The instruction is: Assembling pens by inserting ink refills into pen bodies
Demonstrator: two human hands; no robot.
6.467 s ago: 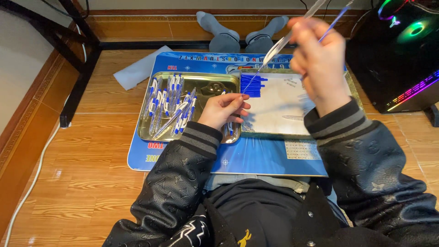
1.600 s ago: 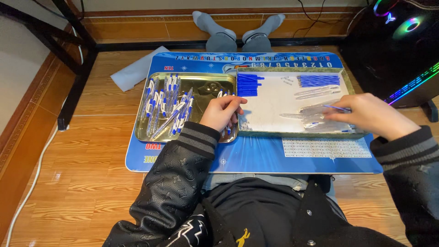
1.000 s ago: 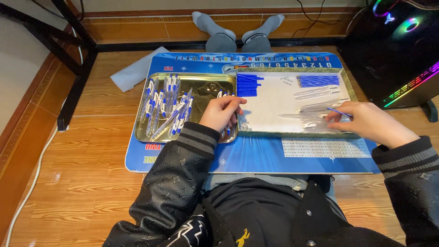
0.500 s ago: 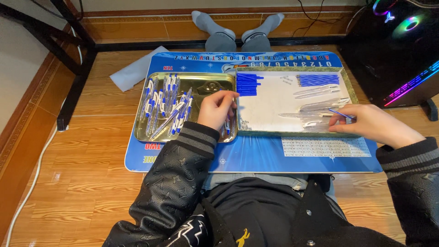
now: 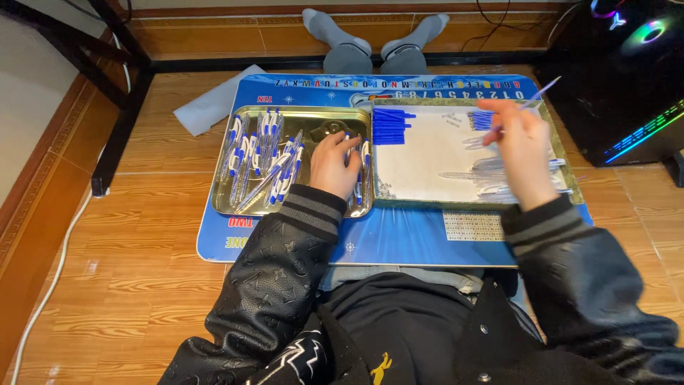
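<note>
trays (image 5: 296, 114): two, metal, side by side | play mat (image 5: 399, 239): one, blue | assembled pens (image 5: 263, 153): a dozen or so, too tangled for exact count | hands: two | socked feet (image 5: 377, 32): two

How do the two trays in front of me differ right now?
The left tray is bare shiny metal; the right tray has a white lining. The left tray holds assembled blue-and-white pens in a loose heap; the right tray holds sorted parts: blue pieces and clear barrels. Both are rectangular and sit on the blue mat.
</note>
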